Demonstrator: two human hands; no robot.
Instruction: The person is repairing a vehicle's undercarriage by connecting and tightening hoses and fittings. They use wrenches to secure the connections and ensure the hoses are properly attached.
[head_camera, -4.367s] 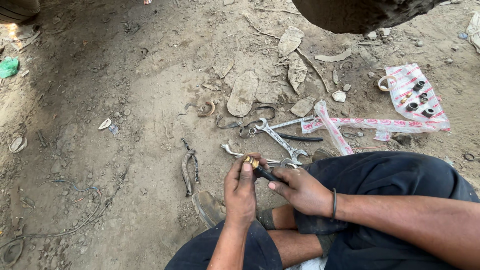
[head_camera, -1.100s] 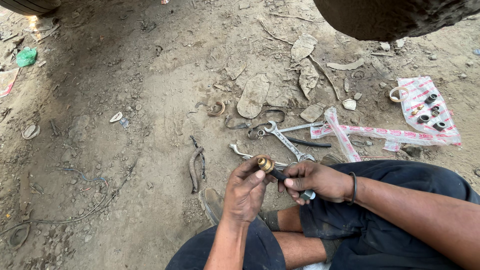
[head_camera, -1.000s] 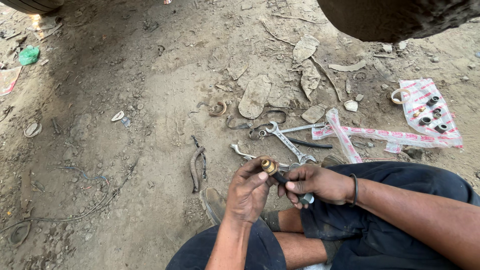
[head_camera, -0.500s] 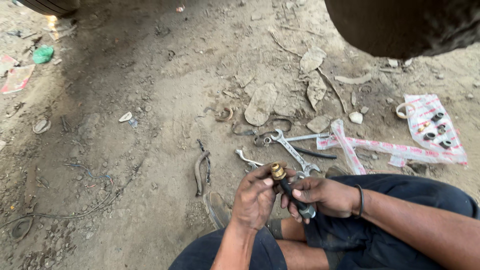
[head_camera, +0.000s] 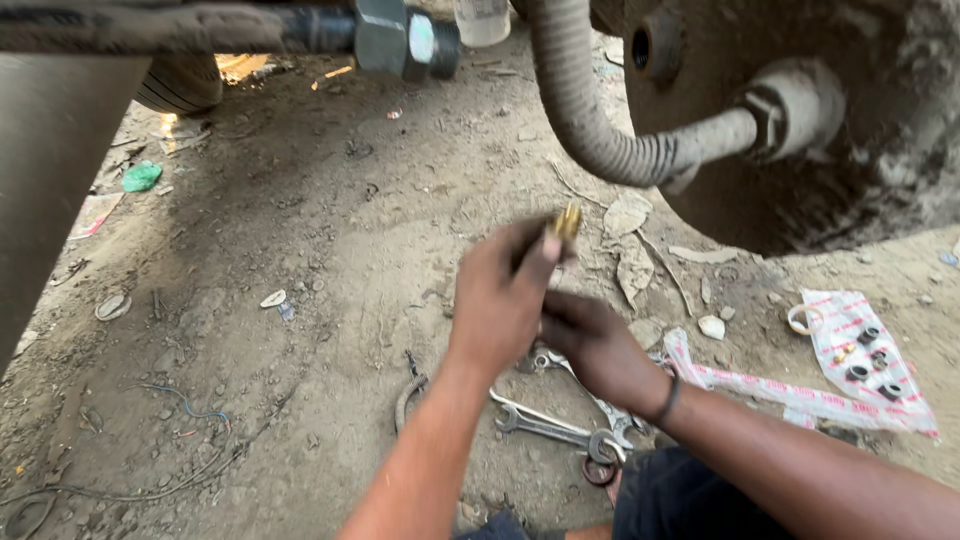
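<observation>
Brass fitting (head_camera: 568, 221) in left hand (head_camera: 497, 300), hose (head_camera: 600, 130) above

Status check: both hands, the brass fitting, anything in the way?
Left hand raised, grip shut on brass fitting. Right hand just below it; grip unclear. Corrugated hose hangs close above; wrenches on the dirt.

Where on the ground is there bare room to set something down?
Bare dirt lies left of the left hand, between the pale chip and the pliers. It is crowded under the right hand: wrenches, flat stones and a plastic packet.
</observation>
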